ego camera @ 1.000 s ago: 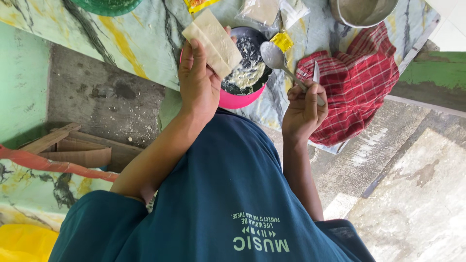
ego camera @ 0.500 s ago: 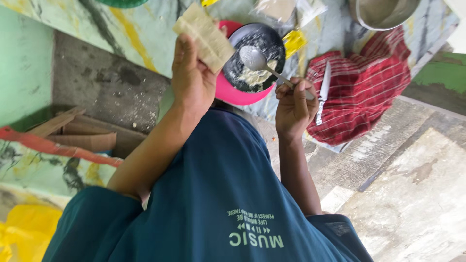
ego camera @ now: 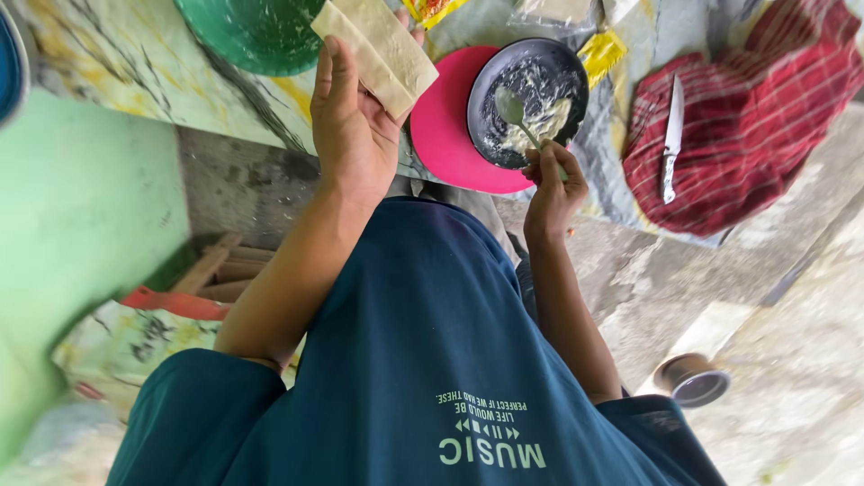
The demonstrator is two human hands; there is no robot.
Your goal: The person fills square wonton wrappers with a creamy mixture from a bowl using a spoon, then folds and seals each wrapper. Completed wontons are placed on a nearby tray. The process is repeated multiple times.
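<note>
**Setting: makeshift home/outdoor food-prep spot**

You're at an informal cooking area, not a fitted kitchen. The surface (ego camera: 135, 63) is covered with a marbled plastic sheet. On it: a dark bowl (ego camera: 526, 90) smeared with pale paste on a pink plate (ego camera: 441, 126), a green bowl (ego camera: 252, 31), a knife (ego camera: 670, 139) lying on a red checked cloth (ego camera: 747, 135), and yellow snack packets (ego camera: 603, 54). Below you is a rough bare concrete floor (ego camera: 792, 360); scrap wood (ego camera: 216, 270) is stacked beside a green-painted wall (ego camera: 81, 207).
</note>
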